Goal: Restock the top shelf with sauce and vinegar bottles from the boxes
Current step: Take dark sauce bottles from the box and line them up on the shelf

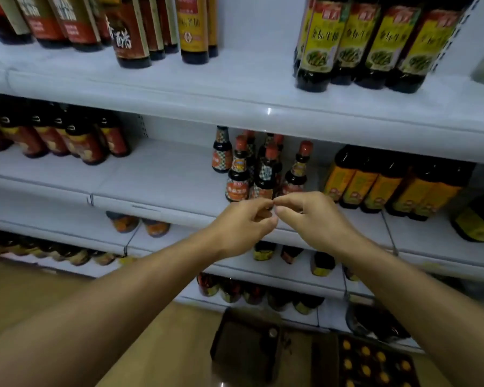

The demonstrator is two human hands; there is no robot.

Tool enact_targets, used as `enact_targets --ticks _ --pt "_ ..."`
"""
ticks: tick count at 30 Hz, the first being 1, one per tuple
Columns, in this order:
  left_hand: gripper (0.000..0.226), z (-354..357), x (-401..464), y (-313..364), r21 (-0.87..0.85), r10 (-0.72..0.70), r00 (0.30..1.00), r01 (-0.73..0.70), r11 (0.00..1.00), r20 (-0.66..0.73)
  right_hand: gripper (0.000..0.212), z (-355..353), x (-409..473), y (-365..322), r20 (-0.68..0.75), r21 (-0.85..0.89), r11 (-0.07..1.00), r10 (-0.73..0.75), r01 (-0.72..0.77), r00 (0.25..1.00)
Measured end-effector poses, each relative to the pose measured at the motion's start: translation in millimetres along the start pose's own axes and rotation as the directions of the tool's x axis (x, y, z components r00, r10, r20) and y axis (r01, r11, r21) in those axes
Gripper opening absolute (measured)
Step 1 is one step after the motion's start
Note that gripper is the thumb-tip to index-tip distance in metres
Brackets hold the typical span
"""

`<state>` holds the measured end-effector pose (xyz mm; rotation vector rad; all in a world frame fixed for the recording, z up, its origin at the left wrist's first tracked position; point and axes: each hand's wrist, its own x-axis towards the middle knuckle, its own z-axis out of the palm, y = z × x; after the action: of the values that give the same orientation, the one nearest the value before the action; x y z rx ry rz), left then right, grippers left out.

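Observation:
My left hand (243, 222) and my right hand (310, 219) meet fingertip to fingertip in front of the second shelf's front edge, fingers loosely curled; no bottle is in either. Just behind them stands a cluster of small red-capped sauce bottles (263, 169). On the top shelf (235, 88) stand tall bottles with red labels (129, 32) at the left and yellow-labelled dark bottles (361, 43) at the right, with bare shelf between. On the floor sit an open dark box (243, 347) and a box of yellow-capped bottles (375, 361).
Orange-labelled dark bottles (389, 185) fill the second shelf's right side, and red-labelled ones (67, 138) its left. Lower shelves hold more jars and bottles (260, 294). A dark bag (375, 322) lies by the shelf base.

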<state>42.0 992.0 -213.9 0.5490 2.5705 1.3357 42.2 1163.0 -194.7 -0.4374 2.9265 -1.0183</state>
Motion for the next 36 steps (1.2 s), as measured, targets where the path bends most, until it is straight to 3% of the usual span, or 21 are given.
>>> enact_targets --ticks 4,16,27,36 --pt "0.036 27.2 -6.4 -31.6 -0.03 -0.115 0.993 0.116 0.993 0.021 0.023 31.8 -3.2 23.9 0.099 0.004 0.998 0.056 -0.057 0.993" --pt "0.024 108.4 -19.2 -136.5 -0.156 -0.314 0.944 0.327 0.932 0.1 0.021 138.5 -15.1 102.0 0.307 0.048 0.987 0.135 -0.157 0.942" --pt "0.02 202.5 -18.0 -228.0 -0.111 -0.498 0.859 0.51 0.853 0.121 0.031 238.6 -27.2 209.5 0.403 0.015 0.958 0.258 -0.288 0.878" --pt "0.027 300.9 -16.6 -325.2 -0.042 -0.61 0.756 0.635 0.771 0.236 0.03 358.5 -44.7 339.8 0.524 -0.186 0.919 0.391 -0.347 0.756"
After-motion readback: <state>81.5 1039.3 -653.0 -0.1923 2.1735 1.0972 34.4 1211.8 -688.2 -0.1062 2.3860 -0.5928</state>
